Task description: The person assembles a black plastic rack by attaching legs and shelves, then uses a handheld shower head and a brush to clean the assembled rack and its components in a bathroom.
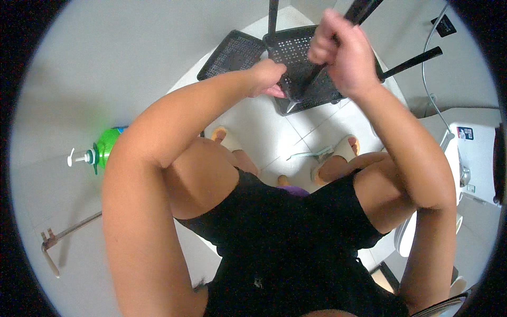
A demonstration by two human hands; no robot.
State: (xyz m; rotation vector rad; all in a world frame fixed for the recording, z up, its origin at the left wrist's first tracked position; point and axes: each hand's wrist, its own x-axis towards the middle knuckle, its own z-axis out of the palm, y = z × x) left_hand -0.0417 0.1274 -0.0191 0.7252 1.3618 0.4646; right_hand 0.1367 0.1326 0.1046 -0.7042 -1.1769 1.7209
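Observation:
A black rack with perforated shelf trays (pixel 289 52) and several black tube legs stands at an angle on the tiled floor in front of me. My left hand (pixel 265 78) grips the near left edge of the tray, with its fingers partly hidden. Above the rack, my right hand (pixel 346 55) is closed in a fist around a black tube (pixel 362 9), slightly blurred. Another black tube (pixel 406 63) sticks out from the tray's right side. To the left, a second perforated black tray (pixel 231 57) leans near the wall.
A pale long-handled brush (pixel 312 154) lies on the floor between my sandalled feet. At the left is a green pump bottle (pixel 107 147), with a metal bar (pixel 74 228) on the wall below it. A white toilet (pixel 478 150) stands at the right, near a hanging cable (pixel 425 68).

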